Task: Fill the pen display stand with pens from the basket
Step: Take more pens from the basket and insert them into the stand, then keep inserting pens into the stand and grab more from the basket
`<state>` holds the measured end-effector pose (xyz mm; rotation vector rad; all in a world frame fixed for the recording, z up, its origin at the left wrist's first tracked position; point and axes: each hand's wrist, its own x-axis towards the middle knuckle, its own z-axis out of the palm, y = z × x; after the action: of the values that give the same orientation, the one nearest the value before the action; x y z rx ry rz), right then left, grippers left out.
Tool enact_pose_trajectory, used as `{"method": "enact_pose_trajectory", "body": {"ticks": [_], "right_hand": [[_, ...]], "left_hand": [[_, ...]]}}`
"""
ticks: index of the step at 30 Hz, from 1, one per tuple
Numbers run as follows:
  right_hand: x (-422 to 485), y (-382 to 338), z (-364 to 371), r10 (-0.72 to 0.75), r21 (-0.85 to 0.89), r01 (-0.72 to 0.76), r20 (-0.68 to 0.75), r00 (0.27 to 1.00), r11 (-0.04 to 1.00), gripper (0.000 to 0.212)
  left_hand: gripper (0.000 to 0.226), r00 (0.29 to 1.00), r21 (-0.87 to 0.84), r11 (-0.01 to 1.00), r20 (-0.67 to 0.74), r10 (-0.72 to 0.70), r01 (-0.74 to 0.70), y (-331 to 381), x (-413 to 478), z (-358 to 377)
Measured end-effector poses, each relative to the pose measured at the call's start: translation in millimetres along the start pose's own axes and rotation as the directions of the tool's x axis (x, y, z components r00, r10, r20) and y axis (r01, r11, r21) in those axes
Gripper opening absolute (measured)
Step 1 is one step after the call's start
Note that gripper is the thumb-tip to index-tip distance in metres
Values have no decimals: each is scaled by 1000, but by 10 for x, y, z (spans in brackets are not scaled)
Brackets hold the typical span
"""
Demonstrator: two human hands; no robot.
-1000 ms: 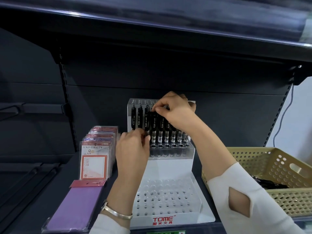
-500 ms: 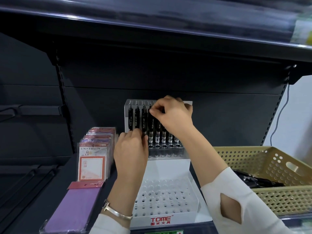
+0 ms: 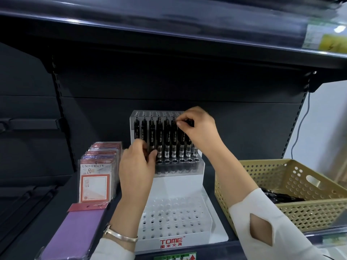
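Pinches likely light, stiff, slick pen (image 3: pixel 181 136) by its top with right hand (image 3: pixel 199 130), curls left hand (image 3: pixel 137 166) round neighbouring pens (image 3: pixel 159 139) low down.

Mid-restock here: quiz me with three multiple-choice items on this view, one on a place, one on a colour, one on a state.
1. Where is the basket relative to the pen display stand? A to its left; B to its right; C on the shelf above.
2. The pens in the stand are: A black; B red; C blue.
3. The stand's lower tier is: A full; B empty holes; C lidded.
Key: 1 B, it sits at the stand's right side; 2 A, their bodies show black; 3 B, no pen stands there.
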<state>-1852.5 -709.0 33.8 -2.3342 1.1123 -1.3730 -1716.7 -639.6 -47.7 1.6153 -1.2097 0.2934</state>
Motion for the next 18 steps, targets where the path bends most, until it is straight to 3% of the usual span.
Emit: {"method": "enact_pose_trajectory", "body": {"ticks": [4, 8, 12, 18], "right_hand": [[-26, 35, 27, -19, 33, 19, 5, 1000, 999, 9], [-152, 80, -61, 81, 147, -69, -80, 994, 987, 19], [-385, 260, -278, 286, 313, -217, -195, 938, 925, 15], [-810, 645, -627, 418, 350, -345, -159, 894, 871, 15]], "left_hand": [[26, 991, 42, 994, -81, 106, -103, 71, -63, -26], [26, 966, 93, 968, -85, 243, -235, 243, -190, -34], [23, 931, 26, 932, 60, 360, -362, 546, -364, 38], [19, 832, -63, 916, 397, 387, -396, 1017, -557, 302]]}}
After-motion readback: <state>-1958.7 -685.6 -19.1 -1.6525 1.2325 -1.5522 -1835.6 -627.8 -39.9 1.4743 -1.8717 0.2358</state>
